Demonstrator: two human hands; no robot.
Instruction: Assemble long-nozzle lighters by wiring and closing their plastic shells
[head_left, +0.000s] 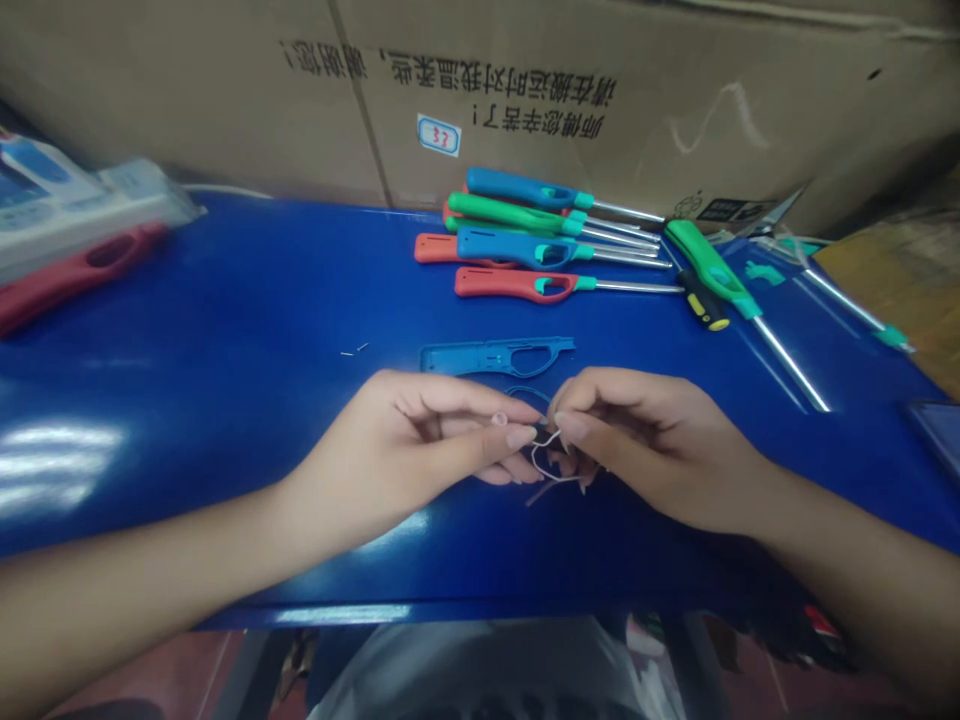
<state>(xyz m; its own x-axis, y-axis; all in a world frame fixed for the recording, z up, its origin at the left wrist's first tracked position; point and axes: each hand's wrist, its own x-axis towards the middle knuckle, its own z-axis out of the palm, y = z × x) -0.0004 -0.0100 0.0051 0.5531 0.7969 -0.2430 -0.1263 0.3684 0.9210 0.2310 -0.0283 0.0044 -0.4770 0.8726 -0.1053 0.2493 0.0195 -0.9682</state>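
**Left hand and right hand pinch a bent wire over the blue tabletop**

The left hand (405, 430) and right hand (645, 450) meet near the front of the tabletop (225, 300), with the bent wire (534, 460) hanging below their fingertips. Both grips are narrow, pinched on the wire where the fingers meet. Just beyond them lies an open blue lighter shell (495, 357). Farther back, a row of assembled utility lighters (525, 235) lies in blue, green and red, beside a yellow-and-black screwdriver handle (703, 300). A green lighter (712, 262) lies to the right. A red lighter (82, 270) lies at far left, and a cardboard box (450, 100) stands behind the tabletop.
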